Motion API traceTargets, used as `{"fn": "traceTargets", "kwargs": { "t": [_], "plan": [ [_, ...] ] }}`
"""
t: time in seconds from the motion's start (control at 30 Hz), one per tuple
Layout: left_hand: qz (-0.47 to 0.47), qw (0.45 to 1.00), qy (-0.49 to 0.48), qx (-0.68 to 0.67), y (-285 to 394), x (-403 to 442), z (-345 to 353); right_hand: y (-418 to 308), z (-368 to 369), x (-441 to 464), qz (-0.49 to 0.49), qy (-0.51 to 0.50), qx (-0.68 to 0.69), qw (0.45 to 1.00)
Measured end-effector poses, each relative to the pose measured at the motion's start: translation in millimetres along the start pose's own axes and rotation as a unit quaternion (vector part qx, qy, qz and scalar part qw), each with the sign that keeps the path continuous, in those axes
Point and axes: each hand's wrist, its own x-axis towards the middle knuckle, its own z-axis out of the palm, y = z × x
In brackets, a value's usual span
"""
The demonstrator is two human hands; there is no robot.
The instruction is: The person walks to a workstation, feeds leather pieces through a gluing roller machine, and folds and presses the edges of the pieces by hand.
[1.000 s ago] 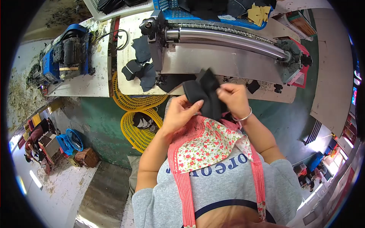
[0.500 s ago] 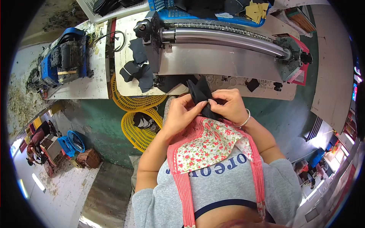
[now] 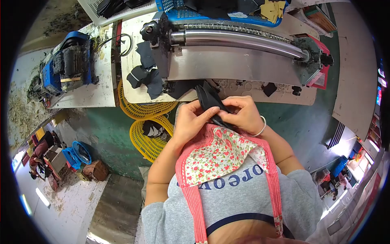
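Observation:
Between my hands, just above the floral apron (image 3: 219,156), is a folded piece of black material (image 3: 209,99), perhaps leather or fabric. My left hand (image 3: 192,120) pinches it from the left, thumb lying over its surface. From the other side my right hand (image 3: 243,112) grips its lower right part, thumb and fingers pressed together. The two thumbs nearly meet. Part of the piece is hidden behind my fingers. Its upper end stands out in narrow folded layers towards the machine.
A roller machine (image 3: 243,40) with a metal plate stands ahead on the bench. Black scraps (image 3: 147,77) lie at its left. Yellow baskets (image 3: 151,140) sit below the bench edge. A blue motor unit (image 3: 69,65) is at far left. Behind the machine is a blue basket (image 3: 219,16).
The black piece has folded narrower, its upper flaps now closer together and leaning left. My right thumb and fingers have shifted slightly on it.

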Motion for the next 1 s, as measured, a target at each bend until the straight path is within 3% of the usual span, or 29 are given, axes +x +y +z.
{"fn": "traceTargets", "kwargs": {
  "t": [0.13, 0.23, 0.37, 0.4, 0.43, 0.5, 0.6, 0.7, 0.73, 0.77, 0.83, 0.9, 0.93, 0.97, 1.0],
  "plan": [
    [0.023, 0.998, -0.024, -0.044, -7, 0, 0, 10, -10, 5, 0.037, -0.008, 0.087, 0.995],
    [0.020, 0.993, 0.022, -0.117, 6, -1, -3, 14, -27, 17, 0.059, 0.233, 0.196, 0.951],
    [-0.005, 0.994, 0.078, 0.076, -8, 3, -4, -11, -13, 1, 0.024, 0.107, -0.074, 0.991],
    [0.018, 0.995, 0.063, 0.075, -10, 3, 0, -8, -5, 0, -0.102, 0.050, -0.119, 0.986],
    [0.030, 0.997, 0.061, 0.044, -10, 5, 4, -10, 0, -1, -0.123, 0.034, -0.147, 0.981],
    [0.050, 0.997, 0.062, -0.021, -9, 3, 10, -14, 1, 0, -0.144, 0.040, -0.161, 0.976],
    [0.032, 0.999, 0.039, -0.011, -2, -2, 9, -3, -1, 2, -0.145, 0.065, -0.165, 0.973],
    [0.012, 1.000, 0.017, -0.001, 5, -5, 3, 3, 0, 6, -0.120, 0.080, -0.099, 0.985],
    [0.005, 1.000, 0.009, 0.010, 4, -4, -3, 4, 0, 5, -0.070, 0.089, -0.073, 0.991],
    [-0.001, 1.000, 0.001, 0.020, 4, -3, -7, 4, -5, 5, -0.017, 0.135, -0.053, 0.989],
    [0.001, 0.992, 0.063, -0.110, 10, -3, -6, 5, -22, 11, 0.090, 0.224, -0.013, 0.970],
    [0.048, 0.989, 0.093, -0.109, 7, -1, -16, 9, -37, 29, -0.056, 0.384, 0.126, 0.913],
    [0.041, 0.994, 0.087, -0.057, 3, -1, -21, 13, -43, 24, -0.025, 0.365, -0.020, 0.930],
    [0.047, 0.994, 0.089, -0.050, 8, -1, -14, 3, -34, 16, 0.015, 0.265, -0.153, 0.952],
    [0.038, 0.996, 0.084, -0.006, 6, -2, -11, -6, -16, 11, -0.028, 0.193, -0.128, 0.972]
  ]
}}
